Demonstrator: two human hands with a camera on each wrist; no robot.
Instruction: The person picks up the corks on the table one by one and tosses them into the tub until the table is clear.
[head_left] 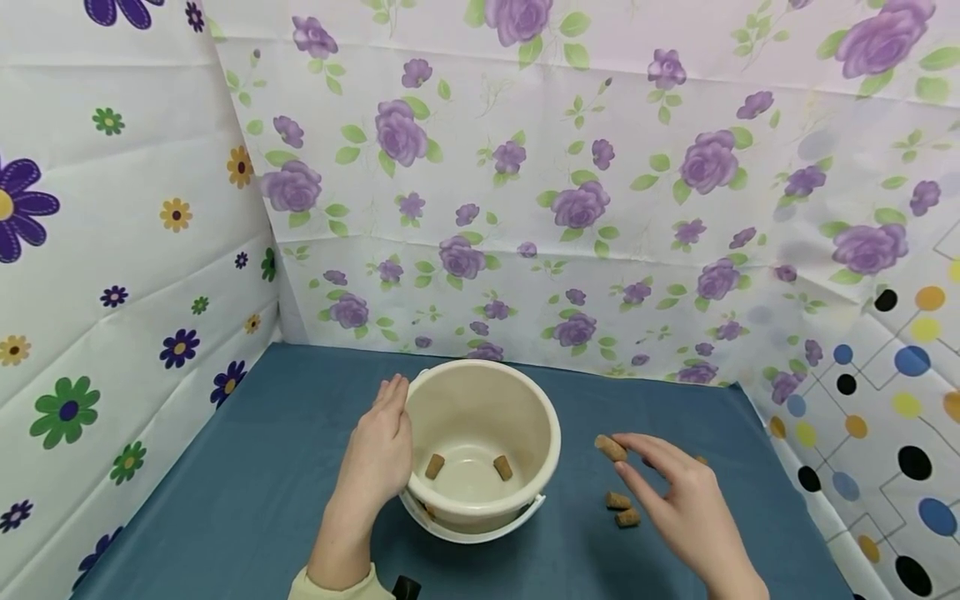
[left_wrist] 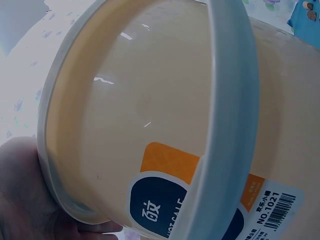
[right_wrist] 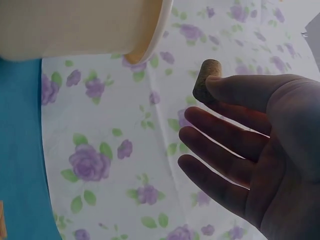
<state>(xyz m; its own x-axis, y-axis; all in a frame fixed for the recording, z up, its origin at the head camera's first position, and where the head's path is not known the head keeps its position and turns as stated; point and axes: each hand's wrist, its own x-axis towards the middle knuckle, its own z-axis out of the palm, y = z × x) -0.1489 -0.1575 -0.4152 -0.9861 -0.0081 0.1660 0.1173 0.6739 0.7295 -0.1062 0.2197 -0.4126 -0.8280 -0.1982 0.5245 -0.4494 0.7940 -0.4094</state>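
A cream bucket (head_left: 480, 508) stands upright on the blue cloth, its handle hanging down at the front. My left hand (head_left: 381, 450) rests against the bucket's left side near the rim, fingers straight. In the left wrist view, that hand (left_wrist: 25, 190) touches the rim. To the right of the bucket, my right hand (head_left: 686, 500) pinches a cork (head_left: 611, 448) between thumb and fingertips. The right wrist view shows the held cork (right_wrist: 207, 80) with the other fingers spread. Inside the bucket lie a cork (head_left: 434, 466) on the left and another cork (head_left: 502, 467) on the right.
Near the right hand lie a cork (head_left: 618, 501) and another cork (head_left: 627, 518) on the blue cloth (head_left: 300, 475). One more cork (head_left: 701, 459) is mostly hidden behind that hand. A flowered sheet (head_left: 495, 208) hangs behind; patterned sheets stand at both sides.
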